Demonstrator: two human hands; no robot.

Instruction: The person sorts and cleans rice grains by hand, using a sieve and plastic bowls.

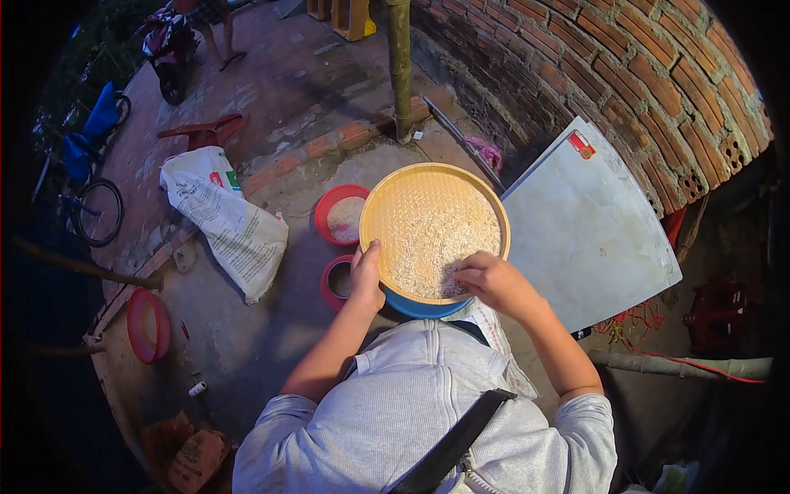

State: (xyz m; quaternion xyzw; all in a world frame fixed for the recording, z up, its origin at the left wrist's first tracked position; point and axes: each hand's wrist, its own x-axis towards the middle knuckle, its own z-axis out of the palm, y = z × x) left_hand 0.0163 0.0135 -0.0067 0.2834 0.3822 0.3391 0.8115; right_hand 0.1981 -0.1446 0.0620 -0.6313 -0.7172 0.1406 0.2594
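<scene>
Grey hooded top with a dark strap across it fills the bottom of the view: the person's own chest and shoulders, seen from above, with both bare forearms reaching forward over a concrete floor (247, 346).

Largest of the things ahead is a pale flat panel (588, 230), lying at the floor's right side against a curved brick wall (650, 74). A printed white sack (230, 218) is slumped toward the left edge.

Between them sits a round yellow sieve tray (434, 230), perforated and shallow-rimmed, resting on a blue basin (424, 309) of which only the near rim shows. Pale rice grains (436, 247) cover most of its mesh. It looks light and fairly stiff, probably plastic, but loose grain would spill if tipped; the raised rim is the natural place to grip.

The left hand (367, 276) is closed on the tray's near-left rim. The right hand (494, 280) rests in the grain at the near-right, fingers curled down; the hands are apart.

Two small red bowls (341, 216) sit just left of the tray, one holding grain.
</scene>
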